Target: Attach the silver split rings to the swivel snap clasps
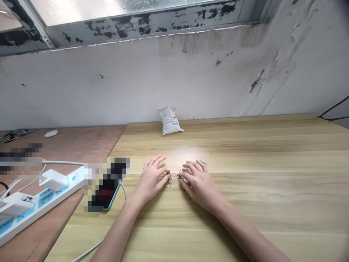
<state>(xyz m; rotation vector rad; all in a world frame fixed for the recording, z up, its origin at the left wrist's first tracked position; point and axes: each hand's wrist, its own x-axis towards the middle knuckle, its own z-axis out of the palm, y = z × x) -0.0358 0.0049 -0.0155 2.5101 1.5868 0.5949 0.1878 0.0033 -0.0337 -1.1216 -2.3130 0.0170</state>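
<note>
Several small metal rings lie on the light wooden table between my two hands. My left hand rests palm down beside them, fingers spread, its thumb and index tip close to the rings. My right hand is over a second cluster of metal rings, with its fingers apart and partly curled above them. Part of that cluster is hidden under the right palm. Another small ring or two sits by the right fingertips. Neither hand visibly lifts anything.
A white printed packet stands at the back near the wall. To the left lies a partly blurred phone with a cable. A white power strip with plugged chargers crosses the brown table. A small white object lies farther back.
</note>
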